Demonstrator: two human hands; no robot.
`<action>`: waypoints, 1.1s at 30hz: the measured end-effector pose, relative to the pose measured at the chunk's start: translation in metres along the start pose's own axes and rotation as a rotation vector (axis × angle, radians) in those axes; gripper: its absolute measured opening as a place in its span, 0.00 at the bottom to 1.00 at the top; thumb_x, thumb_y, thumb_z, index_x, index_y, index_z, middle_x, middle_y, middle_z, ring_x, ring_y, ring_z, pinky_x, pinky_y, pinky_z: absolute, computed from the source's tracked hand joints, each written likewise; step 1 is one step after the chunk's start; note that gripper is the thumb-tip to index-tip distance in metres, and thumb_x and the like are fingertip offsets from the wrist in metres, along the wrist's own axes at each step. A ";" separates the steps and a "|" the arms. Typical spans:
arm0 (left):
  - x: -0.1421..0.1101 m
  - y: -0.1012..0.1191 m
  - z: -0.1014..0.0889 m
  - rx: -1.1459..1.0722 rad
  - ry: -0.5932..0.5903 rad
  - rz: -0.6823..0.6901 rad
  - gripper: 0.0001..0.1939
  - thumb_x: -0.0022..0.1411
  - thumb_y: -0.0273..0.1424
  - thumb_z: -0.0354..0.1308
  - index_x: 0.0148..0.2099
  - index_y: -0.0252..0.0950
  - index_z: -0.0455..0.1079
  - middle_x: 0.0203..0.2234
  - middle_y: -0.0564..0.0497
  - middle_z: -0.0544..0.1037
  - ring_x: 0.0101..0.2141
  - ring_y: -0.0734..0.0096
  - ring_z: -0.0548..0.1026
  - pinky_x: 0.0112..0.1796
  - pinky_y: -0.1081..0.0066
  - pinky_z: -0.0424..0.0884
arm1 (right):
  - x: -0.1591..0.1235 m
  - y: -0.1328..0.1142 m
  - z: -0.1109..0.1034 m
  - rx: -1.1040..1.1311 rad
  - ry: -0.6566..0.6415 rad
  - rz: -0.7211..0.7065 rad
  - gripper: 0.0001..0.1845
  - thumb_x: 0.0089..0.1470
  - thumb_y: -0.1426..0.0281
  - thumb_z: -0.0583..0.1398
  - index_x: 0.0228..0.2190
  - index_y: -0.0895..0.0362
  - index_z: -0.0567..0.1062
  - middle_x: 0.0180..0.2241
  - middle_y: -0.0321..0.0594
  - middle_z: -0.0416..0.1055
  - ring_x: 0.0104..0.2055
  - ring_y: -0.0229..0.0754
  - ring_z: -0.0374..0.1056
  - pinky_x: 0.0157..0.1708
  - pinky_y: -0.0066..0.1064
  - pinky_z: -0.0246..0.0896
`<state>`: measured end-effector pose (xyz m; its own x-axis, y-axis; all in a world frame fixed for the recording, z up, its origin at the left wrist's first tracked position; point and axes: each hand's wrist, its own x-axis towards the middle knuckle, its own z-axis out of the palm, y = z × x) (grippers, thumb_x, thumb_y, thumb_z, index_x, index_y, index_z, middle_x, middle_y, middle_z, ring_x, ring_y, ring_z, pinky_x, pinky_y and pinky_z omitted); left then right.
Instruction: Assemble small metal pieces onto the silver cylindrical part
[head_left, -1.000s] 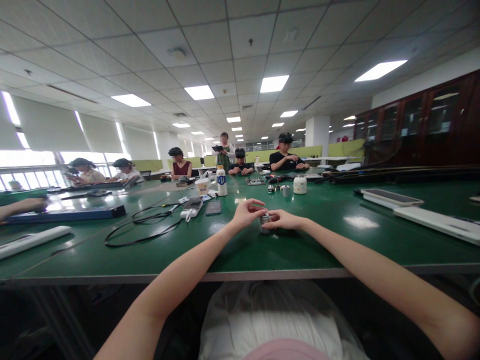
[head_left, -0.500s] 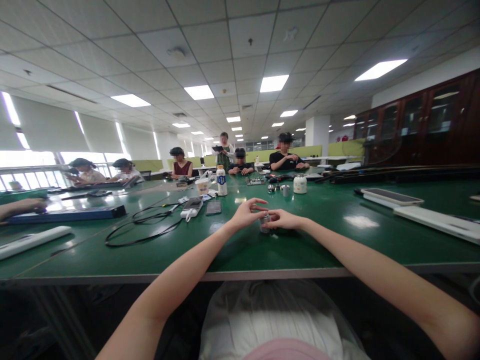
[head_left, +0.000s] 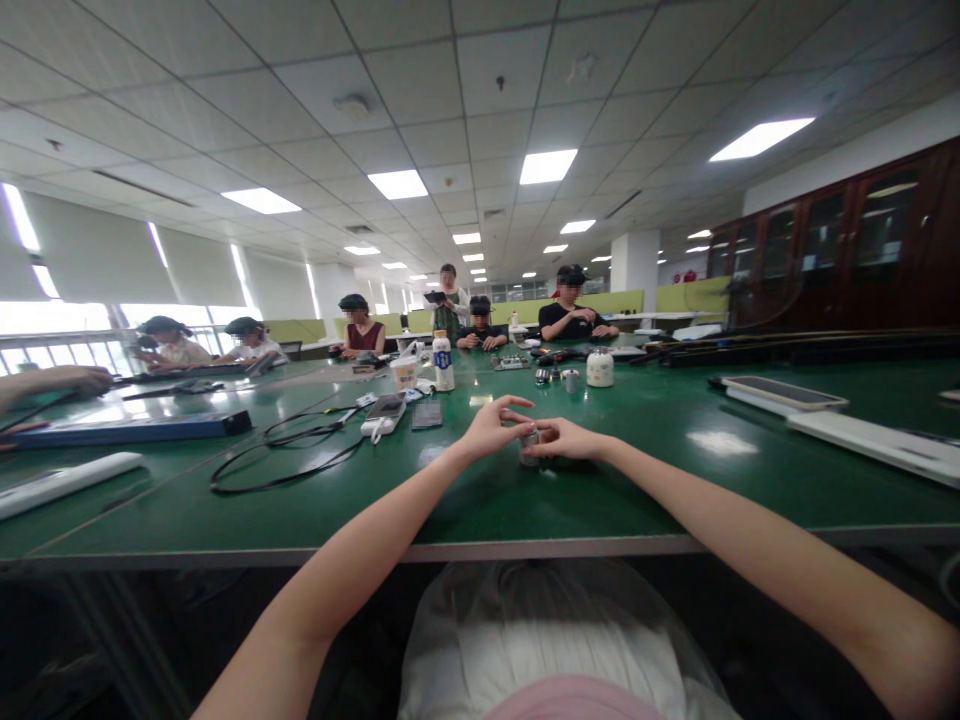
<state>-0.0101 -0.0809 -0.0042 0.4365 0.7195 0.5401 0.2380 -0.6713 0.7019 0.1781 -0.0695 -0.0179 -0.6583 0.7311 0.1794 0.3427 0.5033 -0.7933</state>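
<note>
A small silvery-grey cylinder stands upright on the green table in front of me; its exact kind is too small to tell. My right hand grips its side, thumb and fingers closed around it. At its top, my left hand pinches with thumb and fingertips, while the other fingers arch over it. Fingers hide most of the upper end. Farther back stand a similar grey cylinder and some small shiny metal parts.
Behind my hands are a white jar, a bottle and a cup. To the left lie a power bank and a looped black cable. White flat devices lie right. A co-worker's hand is at far left.
My hands and the cylinder have barely moved. At the far left, the co-worker's hand has risen and shifted right over the blue bar, and a dark strip shows beneath it.
</note>
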 end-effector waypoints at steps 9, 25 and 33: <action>0.006 -0.014 -0.010 -0.029 0.144 -0.054 0.21 0.49 0.33 0.65 0.45 0.33 0.67 0.31 0.45 0.79 0.35 0.64 0.78 0.37 0.69 0.72 | 0.000 0.001 0.000 -0.032 0.002 -0.007 0.26 0.41 0.53 0.64 0.35 0.61 0.70 0.20 0.30 0.61 0.22 0.31 0.53 0.21 0.24 0.44; -0.003 -0.042 -0.018 0.257 0.070 -0.344 0.19 0.40 0.30 0.69 0.37 0.32 0.73 0.25 0.46 0.80 0.29 0.62 0.78 0.33 0.67 0.73 | 0.000 0.003 0.000 -0.006 0.005 -0.011 0.27 0.41 0.54 0.65 0.37 0.61 0.70 0.20 0.30 0.61 0.22 0.31 0.55 0.21 0.23 0.45; 0.005 -0.012 -0.002 -0.016 0.208 -0.018 0.21 0.48 0.36 0.66 0.43 0.32 0.69 0.29 0.44 0.79 0.32 0.64 0.78 0.31 0.71 0.73 | 0.000 0.003 0.000 -0.036 0.009 0.000 0.29 0.40 0.52 0.64 0.38 0.62 0.70 0.19 0.30 0.61 0.21 0.31 0.54 0.21 0.24 0.45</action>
<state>-0.0127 -0.0686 -0.0086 0.2435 0.7540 0.6101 0.2294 -0.6560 0.7191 0.1787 -0.0680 -0.0200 -0.6519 0.7353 0.1851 0.3669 0.5195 -0.7717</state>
